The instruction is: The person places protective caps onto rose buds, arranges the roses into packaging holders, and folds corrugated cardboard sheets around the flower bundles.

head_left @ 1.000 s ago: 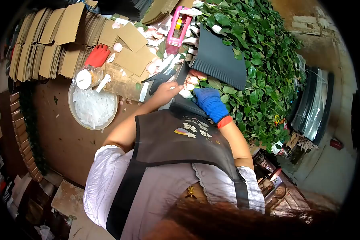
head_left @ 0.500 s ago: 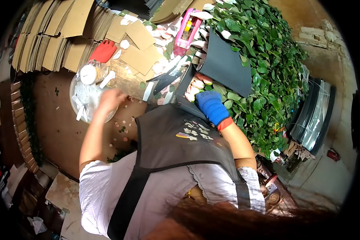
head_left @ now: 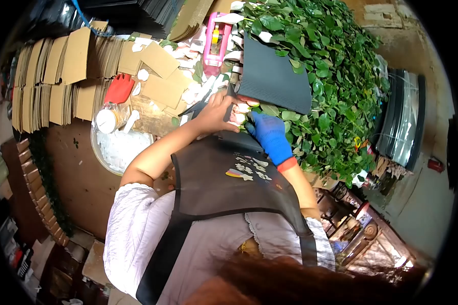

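My bare left hand (head_left: 215, 116) is at the left side of a black corrugated sheet (head_left: 276, 76), fingers bent over its raised left flap and thumb apart, lower down. Pink roses (head_left: 240, 113) lie between that flap and the sheet's larger panel, partly covered. My right hand (head_left: 266, 131), in a blue glove with a red cuff, is curled at the roses' lower right, beside the leaves. Its fingertips are hidden, so what it grips does not show. A pair of black-handled scissors (head_left: 192, 110) lies partly behind my left hand.
A pink tape dispenser (head_left: 215, 48) stands beyond the sheet. Leafy stems (head_left: 336, 96) pile up at right. A clear tub (head_left: 118, 152), a jar (head_left: 107, 120), a red glove (head_left: 119, 88) and cardboard pieces (head_left: 163, 91) are at left. Stacked cardboard (head_left: 56, 104) lies further left.
My left hand has moved right, from above the clear tub to the black sheet's left flap. My right hand stays beside the roses. The whole view has shifted slightly.
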Available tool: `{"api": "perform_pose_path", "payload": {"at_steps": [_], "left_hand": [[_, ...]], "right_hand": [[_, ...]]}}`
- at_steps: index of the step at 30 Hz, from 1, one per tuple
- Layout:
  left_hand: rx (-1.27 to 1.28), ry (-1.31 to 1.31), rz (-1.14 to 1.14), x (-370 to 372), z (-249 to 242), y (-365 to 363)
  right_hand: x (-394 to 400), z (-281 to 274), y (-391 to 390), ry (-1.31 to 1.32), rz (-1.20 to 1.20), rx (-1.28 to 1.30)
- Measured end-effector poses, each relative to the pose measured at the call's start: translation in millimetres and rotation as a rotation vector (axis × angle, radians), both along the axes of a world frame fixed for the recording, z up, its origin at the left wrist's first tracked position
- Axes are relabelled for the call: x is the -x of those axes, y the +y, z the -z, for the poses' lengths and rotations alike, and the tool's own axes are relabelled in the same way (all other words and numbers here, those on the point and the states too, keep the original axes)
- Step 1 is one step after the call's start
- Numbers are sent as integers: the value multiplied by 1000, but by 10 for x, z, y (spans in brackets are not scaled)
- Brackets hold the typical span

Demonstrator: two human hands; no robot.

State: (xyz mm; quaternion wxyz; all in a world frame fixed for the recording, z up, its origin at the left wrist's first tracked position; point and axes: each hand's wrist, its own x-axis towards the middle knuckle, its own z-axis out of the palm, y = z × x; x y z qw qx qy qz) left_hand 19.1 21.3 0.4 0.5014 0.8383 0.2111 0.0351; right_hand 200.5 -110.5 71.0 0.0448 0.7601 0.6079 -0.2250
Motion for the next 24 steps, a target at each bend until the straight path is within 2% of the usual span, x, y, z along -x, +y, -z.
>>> {"api": "perform_pose_path", "payload": {"at_steps": [5, 8, 11, 14, 17, 18, 21, 22, 24], "left_hand": [[-12, 69, 16, -19, 3, 13], [-36, 52, -2, -28, 79, -26], [10, 15, -67, -86, 157, 27], [28, -43, -122, -81, 162, 5], [19, -58, -151, -45, 109, -45], [4, -73, -170, -33, 110, -79], [-79, -119, -200, -34, 157, -121], [-86, -144, -216, -42, 181, -117], [-78, -164, -214, -24, 179, -121]], "right_hand": [[21, 27, 131, 43, 17, 77], [-42, 52, 131, 61, -64, 58], [10, 148, 167, -52, -132, 141], [-58, 47, 2, 59, -108, -8], [-50, -263, 100, -55, 108, 48], [-58, -227, 140, -99, 98, 118], [-107, 93, 240, -131, -27, 16], [-131, 88, 299, -97, 9, 108], [-177, 144, 205, 4, 10, 31]]}}
